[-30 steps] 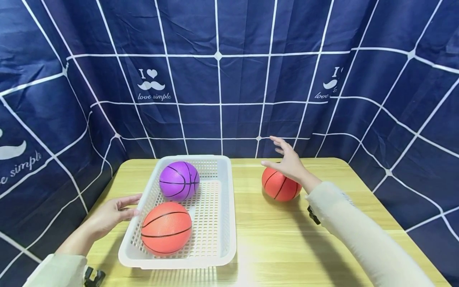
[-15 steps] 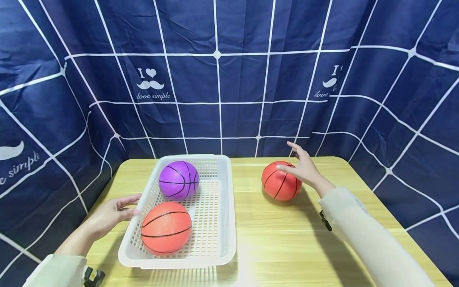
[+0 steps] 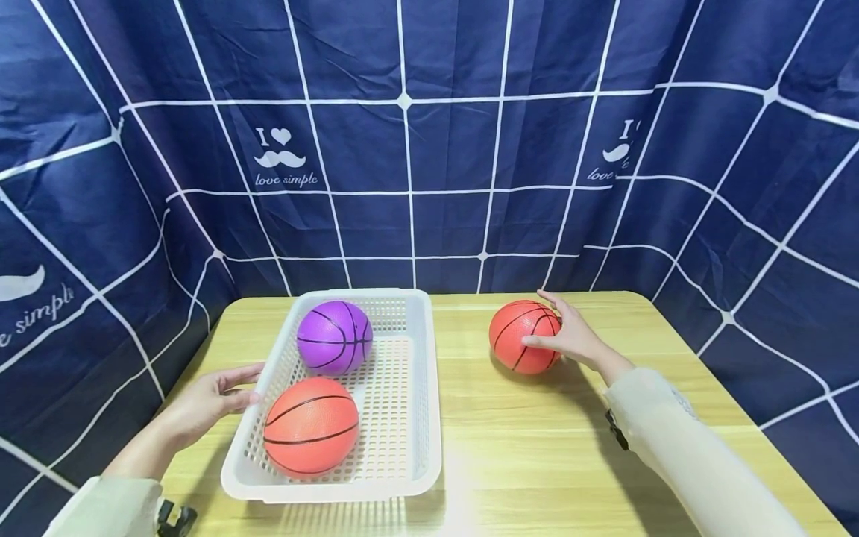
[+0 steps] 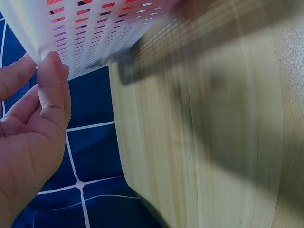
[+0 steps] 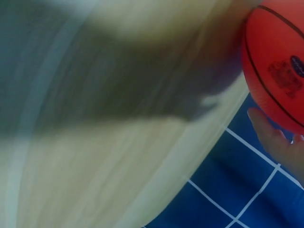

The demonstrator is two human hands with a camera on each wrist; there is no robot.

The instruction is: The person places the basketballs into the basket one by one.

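My left hand (image 3: 208,403) holds the left rim of a white perforated plastic basket (image 3: 429,418); in the left wrist view the thumb and fingers pinch that rim (image 4: 35,42). Inside the basket lie a purple toy basketball (image 3: 334,338) towards the back and an orange one (image 3: 312,427) towards the front. On the table to the right sits a red toy basketball (image 3: 520,337). Against its right side is my right hand (image 3: 570,332), thumb across the front and fingers reaching behind, fairly straight. The right wrist view shows a fingertip (image 5: 259,121) close beside the red ball (image 5: 278,61).
The light wooden table (image 3: 490,447) has rounded back corners. A dark blue curtain (image 3: 450,149) with white grid lines stands behind it and at both sides. A stretch of tabletop separates the basket from the red basketball.
My right hand has moved from above the red basketball to its right side and come down against it. The red ball has turned slightly. My left hand stays at the basket rim.
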